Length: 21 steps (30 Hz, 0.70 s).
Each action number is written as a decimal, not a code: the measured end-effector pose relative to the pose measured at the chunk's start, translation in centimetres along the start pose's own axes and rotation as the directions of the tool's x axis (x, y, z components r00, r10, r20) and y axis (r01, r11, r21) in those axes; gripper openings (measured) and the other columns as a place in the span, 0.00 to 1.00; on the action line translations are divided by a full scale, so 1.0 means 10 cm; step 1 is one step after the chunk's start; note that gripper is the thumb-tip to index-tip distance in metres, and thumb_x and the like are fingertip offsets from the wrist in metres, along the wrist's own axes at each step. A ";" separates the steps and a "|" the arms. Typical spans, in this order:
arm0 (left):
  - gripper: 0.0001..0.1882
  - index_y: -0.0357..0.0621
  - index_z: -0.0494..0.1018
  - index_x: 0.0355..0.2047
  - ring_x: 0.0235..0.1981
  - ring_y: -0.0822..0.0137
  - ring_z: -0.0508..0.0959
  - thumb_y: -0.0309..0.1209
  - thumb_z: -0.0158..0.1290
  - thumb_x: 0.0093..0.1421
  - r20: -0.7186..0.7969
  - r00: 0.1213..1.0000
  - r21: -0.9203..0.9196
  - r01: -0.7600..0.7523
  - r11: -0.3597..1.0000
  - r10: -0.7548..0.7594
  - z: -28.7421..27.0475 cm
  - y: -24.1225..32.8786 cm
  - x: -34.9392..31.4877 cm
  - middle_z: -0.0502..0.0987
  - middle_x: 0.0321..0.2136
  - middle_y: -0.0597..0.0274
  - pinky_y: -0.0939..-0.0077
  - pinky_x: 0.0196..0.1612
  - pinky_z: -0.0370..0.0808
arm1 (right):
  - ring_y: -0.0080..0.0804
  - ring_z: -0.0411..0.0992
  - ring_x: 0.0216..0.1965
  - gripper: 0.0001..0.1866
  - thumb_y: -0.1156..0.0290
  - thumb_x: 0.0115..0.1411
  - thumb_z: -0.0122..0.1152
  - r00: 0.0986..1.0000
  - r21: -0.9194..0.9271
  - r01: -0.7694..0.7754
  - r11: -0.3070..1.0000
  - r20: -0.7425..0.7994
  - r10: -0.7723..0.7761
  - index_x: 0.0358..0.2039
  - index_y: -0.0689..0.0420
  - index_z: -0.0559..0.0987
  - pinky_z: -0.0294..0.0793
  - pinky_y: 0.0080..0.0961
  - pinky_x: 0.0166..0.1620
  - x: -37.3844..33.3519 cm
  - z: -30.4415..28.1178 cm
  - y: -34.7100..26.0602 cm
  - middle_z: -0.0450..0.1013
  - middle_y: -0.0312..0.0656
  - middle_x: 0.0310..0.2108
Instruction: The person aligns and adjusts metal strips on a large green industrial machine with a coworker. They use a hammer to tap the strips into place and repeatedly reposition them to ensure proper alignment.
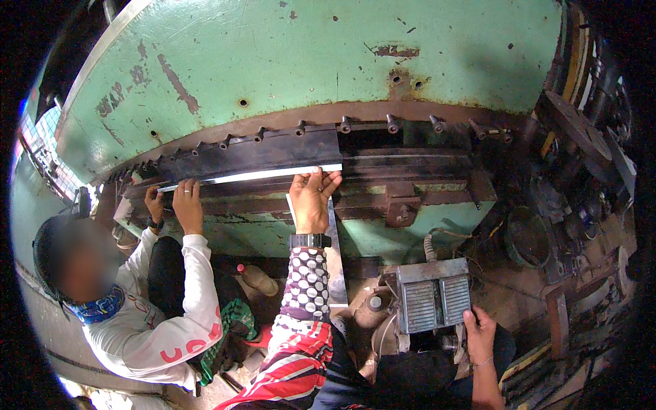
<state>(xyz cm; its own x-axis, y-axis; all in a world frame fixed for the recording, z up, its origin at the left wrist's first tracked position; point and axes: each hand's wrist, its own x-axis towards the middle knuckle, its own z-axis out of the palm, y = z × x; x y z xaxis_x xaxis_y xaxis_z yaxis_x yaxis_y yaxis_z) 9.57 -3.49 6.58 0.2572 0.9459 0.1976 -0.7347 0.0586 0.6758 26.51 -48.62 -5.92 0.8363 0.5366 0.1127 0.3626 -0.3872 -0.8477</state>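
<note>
My left hand [314,199], a dark watch at its wrist, is closed at the right end of a long, shiny metal strip [260,175]. The strip lies along the bed of a green press brake [307,61], under its dark upper blade [287,148]. Farther left, a co-worker's two hands [186,203] hold the same strip near its other end. Low on the right, my right hand [480,333] grips the right edge of a grey foot pedal box [434,295] with two ribbed pedals, the thumb against the near corner.
A co-worker [150,321] in a white long-sleeved top crouches at my left. A bottle with a red cap [258,280] and a rounded container [372,311] stand below the machine. A flexible conduit [429,247] rises from the pedal box. Metal parts [581,225] crowd the right side.
</note>
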 end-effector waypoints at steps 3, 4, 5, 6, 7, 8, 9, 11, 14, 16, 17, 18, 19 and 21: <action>0.10 0.26 0.68 0.46 0.44 0.49 0.82 0.25 0.50 0.71 -0.009 1.000 0.017 0.005 1.000 -0.004 0.02 0.01 0.00 0.74 0.43 0.46 0.55 0.51 0.84 | 0.23 0.73 0.43 0.19 0.62 0.69 0.63 1.000 0.003 0.001 1.000 0.006 -0.001 0.49 0.68 0.81 0.72 0.25 0.52 0.00 0.01 0.03 0.80 0.37 0.42; 0.10 0.26 0.68 0.46 0.44 0.49 0.82 0.25 0.51 0.71 -0.018 1.000 0.022 0.006 1.000 -0.005 0.02 0.02 0.00 0.74 0.43 0.46 0.54 0.51 0.84 | 0.23 0.73 0.44 0.19 0.62 0.69 0.63 1.000 -0.002 0.001 1.000 0.009 -0.001 0.49 0.68 0.81 0.72 0.25 0.52 0.01 0.01 0.02 0.80 0.37 0.42; 0.10 0.26 0.68 0.45 0.44 0.49 0.82 0.25 0.51 0.71 -0.027 1.000 0.026 0.007 1.000 -0.007 0.02 0.03 -0.01 0.74 0.43 0.46 0.54 0.51 0.84 | 0.24 0.73 0.44 0.19 0.62 0.69 0.63 1.000 -0.010 -0.004 1.000 0.011 0.004 0.49 0.68 0.81 0.72 0.25 0.52 0.01 0.01 0.01 0.80 0.37 0.42; 0.10 0.26 0.68 0.45 0.44 0.49 0.82 0.25 0.51 0.71 -0.027 1.000 0.016 0.008 1.000 -0.008 0.02 0.03 -0.01 0.74 0.43 0.46 0.54 0.51 0.84 | 0.24 0.73 0.44 0.19 0.63 0.69 0.63 1.000 -0.016 -0.003 1.000 0.010 0.003 0.49 0.68 0.81 0.72 0.25 0.52 0.01 0.01 0.00 0.80 0.37 0.42; 0.10 0.26 0.68 0.45 0.44 0.49 0.82 0.24 0.51 0.71 -0.027 1.000 0.006 0.008 1.000 -0.008 0.02 0.02 -0.01 0.74 0.43 0.46 0.54 0.50 0.84 | 0.24 0.73 0.44 0.19 0.63 0.69 0.63 1.000 -0.021 -0.002 1.000 0.009 0.003 0.49 0.68 0.81 0.72 0.25 0.52 0.01 0.01 0.00 0.80 0.37 0.42; 0.10 0.26 0.68 0.45 0.44 0.49 0.82 0.24 0.51 0.70 -0.027 1.000 -0.004 0.009 1.000 -0.009 0.01 0.02 -0.01 0.74 0.43 0.46 0.53 0.50 0.84 | 0.24 0.73 0.44 0.19 0.63 0.69 0.63 1.000 -0.023 0.003 1.000 0.005 -0.003 0.49 0.68 0.81 0.72 0.26 0.52 0.01 0.01 0.02 0.80 0.38 0.42; 0.10 0.26 0.68 0.45 0.44 0.49 0.82 0.24 0.51 0.70 -0.013 1.000 -0.004 0.005 1.000 -0.005 0.01 0.02 0.00 0.75 0.42 0.46 0.53 0.50 0.84 | 0.30 0.73 0.47 0.21 0.61 0.68 0.62 1.000 -0.018 -0.019 1.000 0.021 0.020 0.50 0.67 0.81 0.71 0.29 0.54 0.01 0.01 0.02 0.79 0.41 0.45; 0.09 0.27 0.68 0.45 0.44 0.48 0.82 0.24 0.52 0.70 0.012 1.000 0.000 -0.002 1.000 0.002 -0.01 0.01 0.01 0.75 0.42 0.45 0.53 0.50 0.84 | 0.46 0.71 0.55 0.27 0.54 0.67 0.62 0.993 -0.002 -0.093 0.996 0.073 0.093 0.54 0.66 0.79 0.68 0.40 0.60 0.01 -0.02 0.00 0.75 0.53 0.52; 0.09 0.28 0.69 0.45 0.44 0.48 0.83 0.24 0.52 0.70 -0.002 1.000 -0.024 -0.011 1.000 0.011 -0.01 0.01 -0.01 0.76 0.42 0.45 0.54 0.50 0.84 | 0.57 0.70 0.59 0.30 0.51 0.66 0.62 0.986 -0.012 -0.125 0.992 0.111 0.125 0.56 0.66 0.78 0.66 0.47 0.63 0.01 -0.05 -0.09 0.74 0.60 0.56; 0.09 0.28 0.69 0.46 0.44 0.49 0.83 0.24 0.52 0.70 0.117 0.988 0.107 -0.118 0.987 0.106 -0.25 -0.15 0.16 0.76 0.42 0.46 0.54 0.50 0.84 | 0.57 0.71 0.58 0.29 0.52 0.66 0.62 0.988 -0.018 -0.104 0.994 0.112 0.106 0.55 0.66 0.78 0.67 0.47 0.63 0.01 -0.04 -0.14 0.74 0.60 0.55; 0.09 0.30 0.69 0.45 0.43 0.49 0.83 0.24 0.52 0.70 0.121 0.987 0.106 -0.115 0.988 0.102 -0.27 -0.17 0.17 0.76 0.41 0.47 0.54 0.49 0.84 | 0.56 0.71 0.58 0.29 0.53 0.66 0.62 0.989 -0.015 -0.100 0.995 0.108 0.101 0.55 0.66 0.78 0.67 0.47 0.62 0.01 -0.04 -0.15 0.75 0.60 0.55; 0.08 0.31 0.69 0.45 0.43 0.50 0.83 0.25 0.52 0.71 0.124 0.987 0.106 -0.113 0.988 0.099 -0.29 -0.18 0.18 0.77 0.41 0.47 0.54 0.49 0.85 | 0.56 0.72 0.57 0.28 0.54 0.66 0.62 0.990 -0.012 -0.096 0.995 0.105 0.097 0.55 0.66 0.78 0.68 0.47 0.62 0.00 -0.04 -0.17 0.75 0.60 0.54; 0.07 0.34 0.68 0.44 0.42 0.50 0.83 0.25 0.52 0.71 0.071 0.996 0.045 -0.062 0.997 0.059 -0.18 -0.08 0.11 0.77 0.40 0.48 0.55 0.48 0.85 | 0.56 0.72 0.56 0.28 0.54 0.66 0.62 0.988 0.008 -0.100 0.995 0.119 0.098 0.55 0.66 0.79 0.68 0.46 0.61 0.00 -0.03 -0.20 0.75 0.60 0.54; 0.06 0.37 0.68 0.44 0.41 0.51 0.83 0.25 0.52 0.71 0.008 1.000 -0.021 -0.008 1.000 0.008 -0.08 -0.04 0.06 0.78 0.40 0.49 0.54 0.48 0.85 | 0.55 0.73 0.55 0.27 0.55 0.66 0.62 0.986 0.041 -0.112 0.993 0.133 0.105 0.54 0.67 0.79 0.69 0.46 0.61 -0.01 -0.04 -0.28 0.76 0.59 0.53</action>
<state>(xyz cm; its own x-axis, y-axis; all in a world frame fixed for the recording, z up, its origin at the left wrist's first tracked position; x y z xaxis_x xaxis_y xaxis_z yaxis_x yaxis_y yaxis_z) 9.53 -2.65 5.85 0.2561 0.9438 0.2090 -0.7499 0.0576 0.6590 25.61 -47.90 -3.35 0.8077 0.5878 -0.0471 0.2498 -0.4133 -0.8757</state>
